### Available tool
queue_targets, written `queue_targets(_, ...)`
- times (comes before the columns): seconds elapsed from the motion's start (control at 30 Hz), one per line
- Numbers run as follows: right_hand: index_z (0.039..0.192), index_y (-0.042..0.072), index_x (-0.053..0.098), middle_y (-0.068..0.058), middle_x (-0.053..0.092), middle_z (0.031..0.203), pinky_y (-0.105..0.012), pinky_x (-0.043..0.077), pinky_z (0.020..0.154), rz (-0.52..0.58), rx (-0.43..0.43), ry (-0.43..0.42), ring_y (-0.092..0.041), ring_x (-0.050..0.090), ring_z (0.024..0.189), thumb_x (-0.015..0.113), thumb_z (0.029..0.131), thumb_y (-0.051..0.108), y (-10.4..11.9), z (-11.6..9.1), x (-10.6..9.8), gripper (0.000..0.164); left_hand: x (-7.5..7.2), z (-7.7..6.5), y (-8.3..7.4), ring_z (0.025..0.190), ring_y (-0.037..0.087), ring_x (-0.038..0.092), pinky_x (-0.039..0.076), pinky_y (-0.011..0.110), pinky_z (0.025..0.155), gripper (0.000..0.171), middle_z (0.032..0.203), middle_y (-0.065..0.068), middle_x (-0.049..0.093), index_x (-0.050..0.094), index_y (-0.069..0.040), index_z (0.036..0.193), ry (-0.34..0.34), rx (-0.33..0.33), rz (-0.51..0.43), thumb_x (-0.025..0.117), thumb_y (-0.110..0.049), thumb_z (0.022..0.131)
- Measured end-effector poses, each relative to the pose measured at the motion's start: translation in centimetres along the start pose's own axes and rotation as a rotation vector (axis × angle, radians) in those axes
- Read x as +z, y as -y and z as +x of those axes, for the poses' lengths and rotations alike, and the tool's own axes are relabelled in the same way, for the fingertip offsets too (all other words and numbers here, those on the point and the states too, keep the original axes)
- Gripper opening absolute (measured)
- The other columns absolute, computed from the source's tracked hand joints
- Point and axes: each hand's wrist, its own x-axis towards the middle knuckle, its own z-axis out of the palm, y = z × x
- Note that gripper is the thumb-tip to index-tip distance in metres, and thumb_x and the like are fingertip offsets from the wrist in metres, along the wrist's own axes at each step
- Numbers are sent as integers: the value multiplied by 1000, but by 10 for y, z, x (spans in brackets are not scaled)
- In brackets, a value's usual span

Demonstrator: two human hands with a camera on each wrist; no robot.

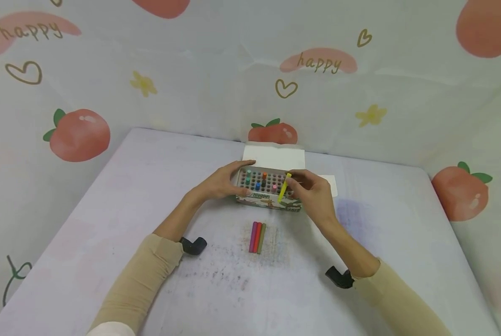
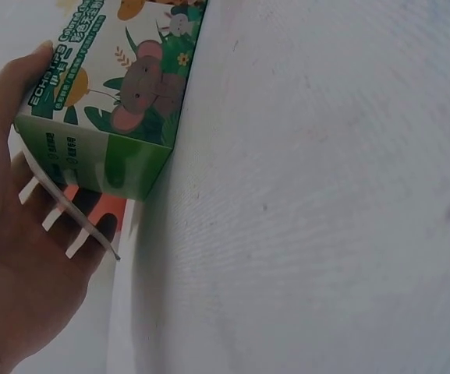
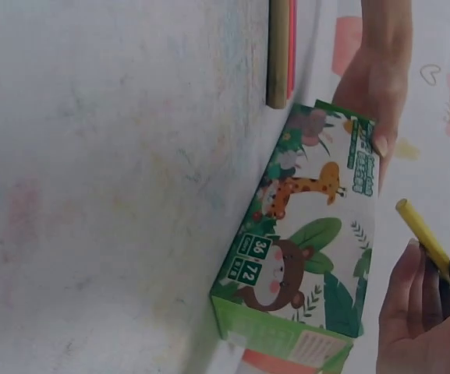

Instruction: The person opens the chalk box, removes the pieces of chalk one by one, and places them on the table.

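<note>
Four sticks that I could see were out of the box (image 1: 258, 202): the yellow stick (image 1: 284, 187) in my right hand (image 1: 317, 192), and a purple stick (image 1: 252, 237), a red stick (image 1: 257, 238) and an olive stick (image 1: 261, 239), side by side on the table (image 1: 216, 289), nearer to me than either grip and between the two. My right grip was narrow, thumb and fingers pinching the yellow stick near its upper end, its lower end free and above the box. My left hand (image 1: 222, 183) held the box by its left end, thumb at the near edge and fingers on the far side, a wider grip. The lid (image 1: 274, 156) was folded back beyond both hands. Between my grips, upright in the holes (image 1: 279, 178), stood two teal sticks (image 1: 248, 173), a blue stick (image 1: 257, 186), an orange stick (image 1: 264, 175), a pink stick (image 1: 274, 187) and a dark stick (image 1: 264, 183); others could have been hidden. I judged the work partway along: these had places in the box, though far more holes showed without a stick than with one. Left over, by that reckoning, were the yellow stick, neither set in a hole nor laid down, and the three on the table, touched by neither hand.
</note>
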Motion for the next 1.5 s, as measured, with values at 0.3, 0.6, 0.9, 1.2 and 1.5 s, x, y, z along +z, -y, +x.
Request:
queue_targets(0.3,121,-4,65,-18,68,104,-44,57,72,104,103,95,-33,70,90,68,96,14,1,-11,2,30,-4,0,-3,117,25,46,37,48,100,87,146,7,45,35,-27,155,2,2,62,82,-35,81)
queue_targets(0.6,121,-6,65,-18,69,103,-38,58,69,126,172,163,-35,71,89,68,95,11,-11,-22,9,30,-8,3,-5,111,23,48,40,44,96,86,139,5,50,40,-24,152,4,9,78,84,-34,79)
queue_targets(0.9,124,-6,63,-19,69,105,-40,58,71,141,242,215,-30,72,87,67,95,9,-22,-38,12,33,-2,7,-6,117,23,47,38,48,101,85,144,6,48,42,-23,151,10,24,80,84,-38,78)
queue_targets(1.2,120,-4,66,-16,67,97,-37,58,68,104,297,233,-26,72,79,68,94,8,-32,-44,20,29,-2,6,-6,115,24,48,39,47,99,85,142,6,49,41,-23,151,1,12,80,84,-38,79)
queue_targets(1.5,113,-4,70,-15,73,90,-37,58,66,80,377,291,-25,72,71,70,93,7,-39,-47,31,23,-6,3,-4,103,23,52,43,41,88,86,128,5,54,40,-24,151,12,0,54,85,-35,78)
